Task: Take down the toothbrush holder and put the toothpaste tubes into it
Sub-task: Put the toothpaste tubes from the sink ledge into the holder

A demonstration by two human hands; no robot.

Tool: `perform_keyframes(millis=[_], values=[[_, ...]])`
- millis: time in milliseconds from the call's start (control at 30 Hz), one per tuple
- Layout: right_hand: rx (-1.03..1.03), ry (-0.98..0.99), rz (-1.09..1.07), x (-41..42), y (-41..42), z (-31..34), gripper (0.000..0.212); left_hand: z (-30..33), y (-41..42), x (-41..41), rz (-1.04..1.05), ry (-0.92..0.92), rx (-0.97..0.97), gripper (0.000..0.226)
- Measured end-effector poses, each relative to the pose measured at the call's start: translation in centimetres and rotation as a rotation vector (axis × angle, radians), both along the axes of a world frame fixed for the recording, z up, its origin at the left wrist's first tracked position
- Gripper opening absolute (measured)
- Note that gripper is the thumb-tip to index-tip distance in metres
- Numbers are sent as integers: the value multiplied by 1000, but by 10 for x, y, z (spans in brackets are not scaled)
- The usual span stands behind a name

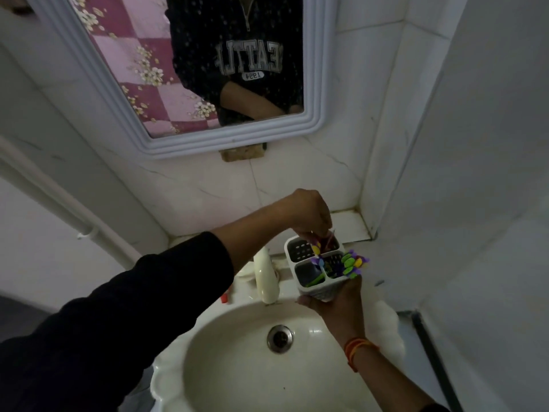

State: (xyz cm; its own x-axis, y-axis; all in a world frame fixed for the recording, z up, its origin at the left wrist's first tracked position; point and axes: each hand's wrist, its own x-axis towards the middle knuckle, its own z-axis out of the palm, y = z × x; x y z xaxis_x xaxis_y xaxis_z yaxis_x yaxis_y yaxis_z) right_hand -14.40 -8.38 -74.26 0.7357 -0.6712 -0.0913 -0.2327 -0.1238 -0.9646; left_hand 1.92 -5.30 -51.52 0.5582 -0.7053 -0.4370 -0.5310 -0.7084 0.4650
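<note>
Below, right hand (335, 304) cups holder (319, 269); left hand (309, 212) reaches inside.

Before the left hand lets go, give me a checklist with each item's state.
1. Holder off the wall and in hand: ok, the right hand grips it from below, over the sink.
2. Holder upright enough to keep its contents: ok, only slightly tilted.
3. Left hand over a compartment: ok, fingertips at the far right one.
4. Item in the fingers is a toothpaste tube: cannot tell, only something reddish shows.
5. Item fully seated: cannot tell, the hand hides it.
6. Room in the other compartments: ok, the far left one looks empty.
</note>
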Motion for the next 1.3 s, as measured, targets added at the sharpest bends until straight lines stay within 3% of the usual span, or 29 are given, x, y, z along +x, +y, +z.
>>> perform_keyframes(millis=[133, 233, 367, 467, 633, 767, 900, 1000, 1133, 1300], values=[[2, 8, 5, 3, -2, -4, 128, -6, 25, 28, 169, 106, -87, 20], [-2, 18, -2, 4, -3, -9, 129, -25, 45, 57, 297, 0, -33, 19], [13, 5, 3, 4, -4, -13, 131, -73, 69, 84, 189, -281, 212, 25], [2, -15, 6, 4, -4, -12, 131, -105, 80, 90, 165, -319, 309, 35], [-21, -31, 9, 4, -3, -14, 125, -136, 84, 97, 147, -407, 209, 32], [12, -38, 28, 6, -2, -13, 122, -146, 84, 102, 116, -378, 171, 30], [31, -49, 24, 5, 1, -8, 126, -129, 81, 99, 99, -269, -41, 33], [23, -46, 38, 4, 1, -6, 130, -95, 75, 85, -48, -263, -170, 40], [-11, 6, 25, 4, 0, -6, 122, -29, 54, 58, -291, -365, -27, 43], [10, 24, 5, 3, 0, -3, 134, 31, 32, 11, -418, -323, 327, 28]])
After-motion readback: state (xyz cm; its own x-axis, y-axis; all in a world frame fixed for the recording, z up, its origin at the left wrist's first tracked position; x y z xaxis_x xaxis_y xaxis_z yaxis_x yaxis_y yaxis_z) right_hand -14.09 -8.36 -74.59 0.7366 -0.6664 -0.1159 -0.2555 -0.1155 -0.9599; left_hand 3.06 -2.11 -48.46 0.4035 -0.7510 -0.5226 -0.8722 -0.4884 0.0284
